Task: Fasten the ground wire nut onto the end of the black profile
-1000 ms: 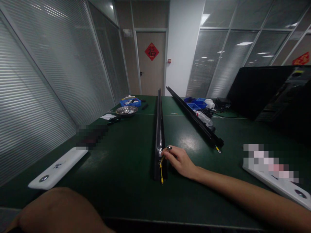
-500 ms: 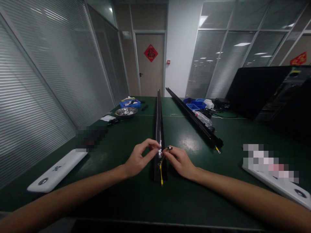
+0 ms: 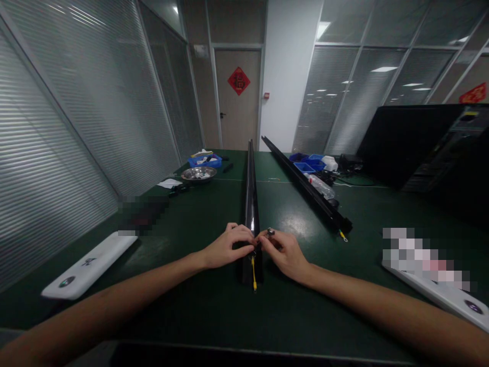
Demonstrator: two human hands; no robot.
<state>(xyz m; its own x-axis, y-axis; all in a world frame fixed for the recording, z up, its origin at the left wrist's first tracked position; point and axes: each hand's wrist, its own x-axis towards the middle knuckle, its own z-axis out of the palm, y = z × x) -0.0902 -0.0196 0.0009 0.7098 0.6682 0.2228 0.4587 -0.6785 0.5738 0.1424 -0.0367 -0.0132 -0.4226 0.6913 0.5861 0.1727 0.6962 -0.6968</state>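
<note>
A long black channel-shaped rail [image 3: 250, 191] lies lengthwise on the table in front of me. My left hand [image 3: 229, 246] reaches over its near end, with thumb and fingers closed in a pinch; what lies between the tips is hidden. Close against it, my right hand [image 3: 286, 253] is closed too, pinching a small shiny round metal piece [image 3: 270, 231] that shows above the fingers. The two sets of fingertips meet over the rail. Just below them a yellow wire [image 3: 254, 272] with a small terminal hangs along the rail's near end.
A second black rail [image 3: 305, 183] lies slanted at right, a ring-terminal wire [image 3: 344, 236] at its near end. Blue bins [image 3: 313, 164] and a clear plastic bag [image 3: 323, 187] sit behind it. At left are a metal bowl [image 3: 198, 174] and a white device [image 3: 89, 266]; another white device [image 3: 431, 285] lies right.
My left hand has moved slightly right and its fingers have closed down to meet the right fingertips. My right hand has stayed nearly in place, still holding the metal piece.
</note>
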